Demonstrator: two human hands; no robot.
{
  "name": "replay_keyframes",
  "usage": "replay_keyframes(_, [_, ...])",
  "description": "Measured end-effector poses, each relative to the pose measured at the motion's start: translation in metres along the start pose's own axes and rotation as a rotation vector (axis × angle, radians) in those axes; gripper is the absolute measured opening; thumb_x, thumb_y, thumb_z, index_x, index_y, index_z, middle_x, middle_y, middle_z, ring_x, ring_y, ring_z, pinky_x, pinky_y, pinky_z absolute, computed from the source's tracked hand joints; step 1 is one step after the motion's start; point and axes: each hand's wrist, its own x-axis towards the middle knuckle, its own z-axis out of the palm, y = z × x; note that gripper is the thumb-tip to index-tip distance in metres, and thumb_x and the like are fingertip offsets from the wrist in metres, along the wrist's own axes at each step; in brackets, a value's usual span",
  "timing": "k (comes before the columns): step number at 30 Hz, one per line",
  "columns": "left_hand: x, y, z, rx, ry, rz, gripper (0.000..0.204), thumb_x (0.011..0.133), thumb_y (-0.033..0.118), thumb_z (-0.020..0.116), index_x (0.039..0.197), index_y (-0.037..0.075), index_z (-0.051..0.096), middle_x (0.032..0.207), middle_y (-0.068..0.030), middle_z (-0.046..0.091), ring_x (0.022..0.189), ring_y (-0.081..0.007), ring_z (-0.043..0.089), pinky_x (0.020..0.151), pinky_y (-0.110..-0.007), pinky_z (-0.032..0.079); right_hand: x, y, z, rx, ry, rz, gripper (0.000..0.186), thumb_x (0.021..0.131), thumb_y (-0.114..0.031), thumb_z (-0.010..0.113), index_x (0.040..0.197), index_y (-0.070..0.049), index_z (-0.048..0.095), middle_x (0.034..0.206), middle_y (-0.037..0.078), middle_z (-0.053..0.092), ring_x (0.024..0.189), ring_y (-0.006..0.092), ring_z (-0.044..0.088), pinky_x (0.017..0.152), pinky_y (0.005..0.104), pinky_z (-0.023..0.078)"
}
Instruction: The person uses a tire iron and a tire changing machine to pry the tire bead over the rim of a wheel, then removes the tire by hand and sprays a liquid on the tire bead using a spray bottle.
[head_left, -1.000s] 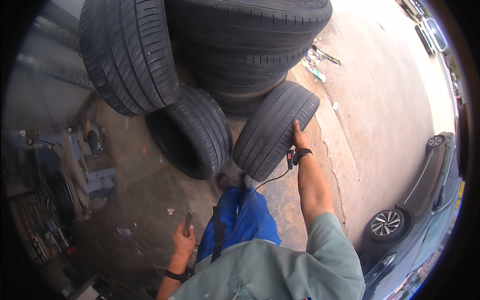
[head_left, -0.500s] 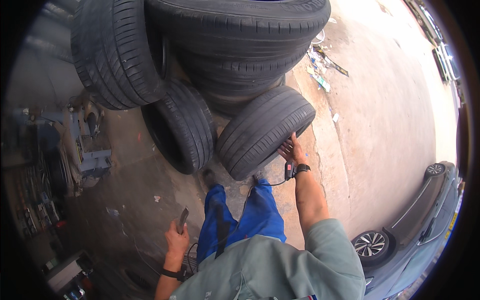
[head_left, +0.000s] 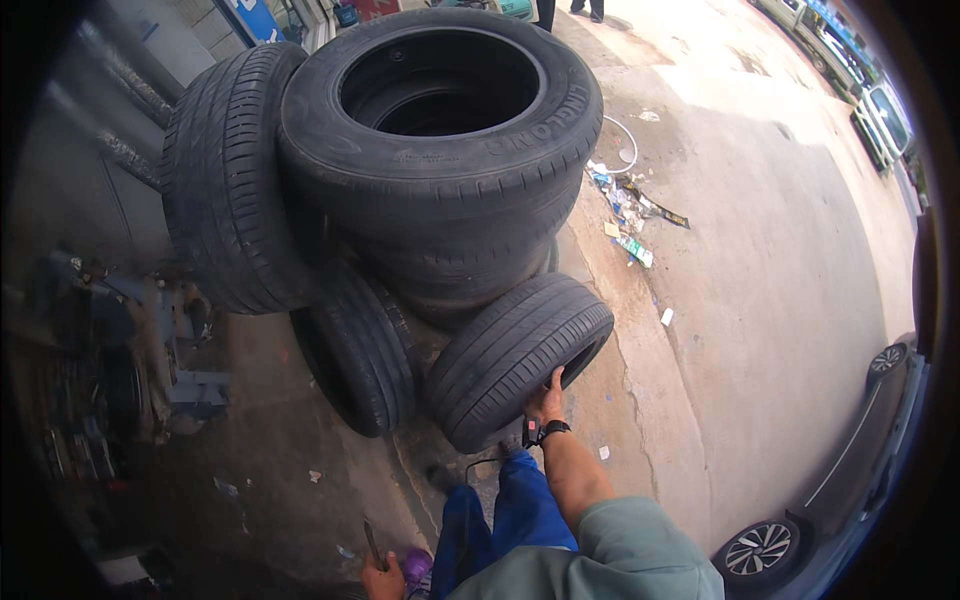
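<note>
My right hand (head_left: 546,405) grips the inner edge of a loose tire (head_left: 505,355), which leans at a slant against the stacked tires (head_left: 450,160); a small dark device with a cable sits at my right wrist. My left hand (head_left: 383,575), low at the bottom, is closed on a slim dark tool (head_left: 370,537) that I cannot make out clearly. A second leaning tire (head_left: 385,370) stands left of the one I grip, and a large upright tire (head_left: 220,180) rests against the stack's left side.
Dark equipment (head_left: 180,390) and metal parts lie at the left. Scattered litter (head_left: 630,215) lies right of the stack. A dark parked car (head_left: 820,500) is at the lower right, vans (head_left: 880,125) at the upper right. Another person's legs (head_left: 590,10) show at the top.
The view has shifted up, showing the stack's top. My right hand has moved from the tire's tread to its inner edge, and that tire is more tilted, showing its opening.
</note>
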Motion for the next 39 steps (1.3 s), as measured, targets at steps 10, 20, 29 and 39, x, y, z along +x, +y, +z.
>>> replay_keyframes(10, [-0.030,-0.031,0.020,0.153,0.264,0.102,0.048,0.091,0.039,0.063,0.115,-0.003,0.064,0.089,-0.0286,0.068,0.085,-0.0467,0.065,0.075,-0.050,0.052,0.003,0.001,0.037,0.051,0.227,-0.407,0.092,0.091,-0.073,0.030,0.147,0.000,0.037,0.150,0.017,0.041,0.135,0.0369,0.041,0.114,0.0487,0.033])
replay_keyframes(20, [-0.038,-0.031,0.027,0.067,0.192,-0.126,0.052,0.092,0.047,0.059,0.094,-0.004,0.070,0.083,-0.0303,0.067,0.082,-0.0478,0.066,0.069,-0.052,0.051,0.038,0.008,0.033,-0.039,0.317,-0.124,0.100,0.092,-0.077,0.020,0.150,0.004,0.029,0.157,0.017,0.031,0.144,0.0366,0.028,0.119,0.0428,0.022])
replay_keyframes(29, [-0.022,-0.012,0.031,-0.001,0.259,-0.005,0.056,0.092,0.048,0.058,0.087,-0.006,0.070,0.081,-0.0312,0.066,0.081,-0.0484,0.066,0.070,-0.054,0.051,0.052,0.033,-0.007,-0.123,0.201,-0.035,0.104,0.089,-0.081,0.022,0.151,0.003,0.029,0.158,0.015,0.029,0.143,0.0349,0.028,0.120,0.0398,0.018])
replay_keyframes(39, [-0.036,0.004,0.016,0.212,0.207,-0.142,0.061,0.089,0.053,0.060,0.083,-0.007,0.071,0.072,-0.0304,0.065,0.071,-0.0462,0.067,0.065,-0.053,0.051,0.021,0.021,0.018,-0.117,0.224,0.048,0.098,0.089,-0.081,0.022,0.153,-0.006,0.028,0.158,0.016,0.030,0.143,0.0396,0.027,0.116,0.0553,0.020])
